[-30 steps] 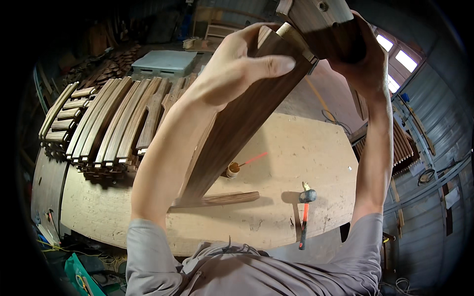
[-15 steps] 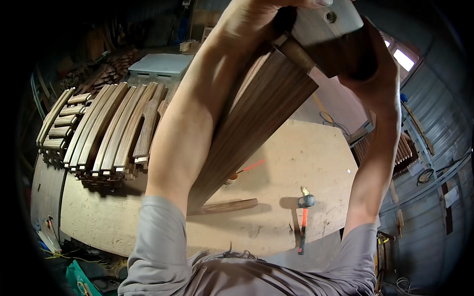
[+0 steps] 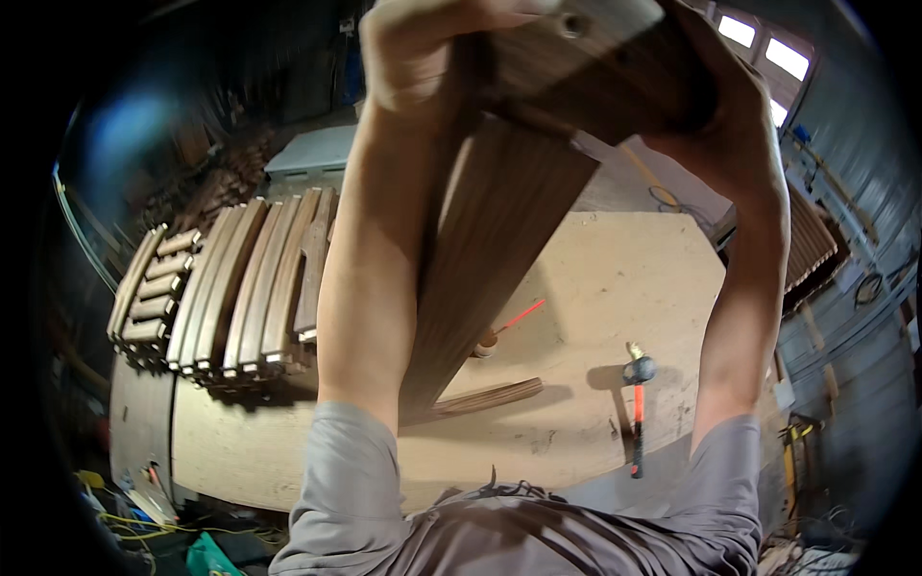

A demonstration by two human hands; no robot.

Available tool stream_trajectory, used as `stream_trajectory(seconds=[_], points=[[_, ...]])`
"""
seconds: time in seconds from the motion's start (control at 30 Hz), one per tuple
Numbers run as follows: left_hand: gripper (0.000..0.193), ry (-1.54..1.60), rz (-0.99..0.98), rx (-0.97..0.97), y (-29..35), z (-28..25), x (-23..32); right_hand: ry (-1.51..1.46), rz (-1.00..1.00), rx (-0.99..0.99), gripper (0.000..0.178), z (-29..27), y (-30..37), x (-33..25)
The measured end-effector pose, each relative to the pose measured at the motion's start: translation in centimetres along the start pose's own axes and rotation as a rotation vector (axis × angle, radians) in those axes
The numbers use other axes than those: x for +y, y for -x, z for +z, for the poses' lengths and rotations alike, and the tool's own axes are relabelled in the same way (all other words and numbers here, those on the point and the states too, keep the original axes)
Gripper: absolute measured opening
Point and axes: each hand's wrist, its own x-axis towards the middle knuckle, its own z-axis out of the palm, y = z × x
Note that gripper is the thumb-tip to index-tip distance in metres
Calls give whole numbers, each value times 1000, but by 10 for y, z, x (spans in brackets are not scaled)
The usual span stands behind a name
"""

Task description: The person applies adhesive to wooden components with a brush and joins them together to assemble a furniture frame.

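Observation:
Both my hands are raised at the top of the view around a dark brown wooden piece [image 3: 591, 72], which has a round hole in its face. My left hand [image 3: 413, 53] grips its left end, partly cut off by the picture's edge. Wrapped round its right side is my right hand [image 3: 725, 134], fingers mostly hidden behind the wood. Just below that piece, a wide striped wooden board [image 3: 509, 206] stands tilted, its lower end down at the table. The joint between the two is shadowed, so I cannot tell how they meet.
On the pale table [image 3: 615, 278] lie a black-headed mallet [image 3: 639, 372] with a red and black handle, a short curved wooden slat [image 3: 490, 397], and a small pot [image 3: 486, 346] with a thin red stick. Curved wooden parts [image 3: 235, 288] are stacked at the left.
The view has shifted, so the table and stacks sit farther right. The held wooden piece and my left hand appear slightly farther left. Both hands keep their grip.

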Motion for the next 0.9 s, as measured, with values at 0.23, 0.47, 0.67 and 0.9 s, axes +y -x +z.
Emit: stream_trajectory(seconds=[0.23, 0.47, 0.67, 0.9], points=[[44, -78, -24, 9, -7, 14, 5, 52, -26, 56, 79, -12, 5, -18], [30, -95, -12, 76, -5, -8, 28, -47, 454, 511, 31, 42, 238, 31], [32, -137, 46, 137, -14, -9, 35, 75, 1559, -954, 87, 115, 593, -31], [34, -106, 62, 100, -17, -15, 28, -707, 2009, -135, 8, 143, 658, -14]])
